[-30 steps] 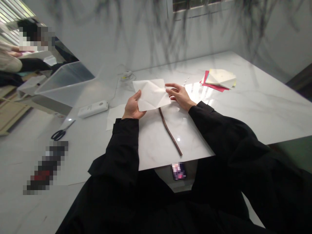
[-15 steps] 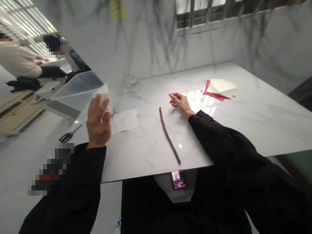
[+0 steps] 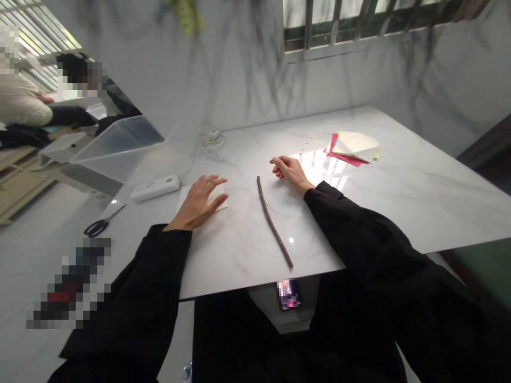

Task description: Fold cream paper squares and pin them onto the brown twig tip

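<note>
My left hand (image 3: 202, 201) is over a white sheet of paper (image 3: 221, 204) on the left of the table. Its fingers are apart and hold nothing I can see; most of the sheet is hidden under it. A thin brown stick (image 3: 271, 221), slightly bent, lies between my two hands. To its right my right hand (image 3: 292, 173) rests on its side on the tabletop, fingers loosely curled, with nothing visible in them. It does not touch the stick. A few tiny pale bits (image 3: 302, 149) lie just beyond that hand.
Coloured and cream papers (image 3: 355, 146) are stacked at the back right of the white table (image 3: 419, 197). At left are a white oblong device (image 3: 156, 187), black-handled scissors (image 3: 99, 226) and a clear plastic bin (image 3: 120, 141). A phone (image 3: 288, 294) lies below the front edge. Two people sit far left.
My left hand has come down and to the right, from raised near the bin to over the sheet. A blurred whitish patch by its fingers is gone. My right hand and the stick stay put.
</note>
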The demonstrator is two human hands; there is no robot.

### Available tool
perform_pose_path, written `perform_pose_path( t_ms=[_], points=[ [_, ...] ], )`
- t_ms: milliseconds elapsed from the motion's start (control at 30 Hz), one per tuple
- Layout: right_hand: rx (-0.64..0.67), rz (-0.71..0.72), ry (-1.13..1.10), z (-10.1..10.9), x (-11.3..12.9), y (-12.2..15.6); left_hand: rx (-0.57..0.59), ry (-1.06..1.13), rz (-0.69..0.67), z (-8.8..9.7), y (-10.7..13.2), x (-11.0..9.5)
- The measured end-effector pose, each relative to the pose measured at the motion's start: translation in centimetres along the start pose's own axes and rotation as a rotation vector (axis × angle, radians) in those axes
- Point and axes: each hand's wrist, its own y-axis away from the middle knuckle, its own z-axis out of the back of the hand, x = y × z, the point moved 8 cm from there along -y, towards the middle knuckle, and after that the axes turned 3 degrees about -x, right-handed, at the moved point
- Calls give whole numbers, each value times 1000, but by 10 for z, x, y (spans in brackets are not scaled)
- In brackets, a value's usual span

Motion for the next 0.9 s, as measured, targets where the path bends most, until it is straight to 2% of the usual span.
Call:
perform_pose_path(
  t_ms=[67,167,233,300,400,533,633,700,800,900],
  points=[
    [4,6,-8,-1,0,0,-169,102,-51,6,-22,-28],
    [-13,30,38,0,2,4,-350,202,-5,-3,-52,-54],
    [-53,89,153,6,11,7,-432,251,69,-18,-63,-59],
    [-117,184,308,22,26,8,-479,253,159,-35,-64,-55],
    [-259,304,522,67,51,6,-421,256,182,-53,-59,-48],
    [-471,386,948,150,71,1,-453,287,219,-50,-49,-34],
    [-601,237,1164,210,58,-1,-464,324,217,-49,-49,-33],
    [-600,59,1243,236,40,-2,-439,363,189,-53,-52,-38],
    [-496,-69,1314,245,19,-5,-405,402,173,-59,-53,-44],
    [-550,-90,1275,248,17,-4,-402,403,193,-60,-53,-42]
  ],
)
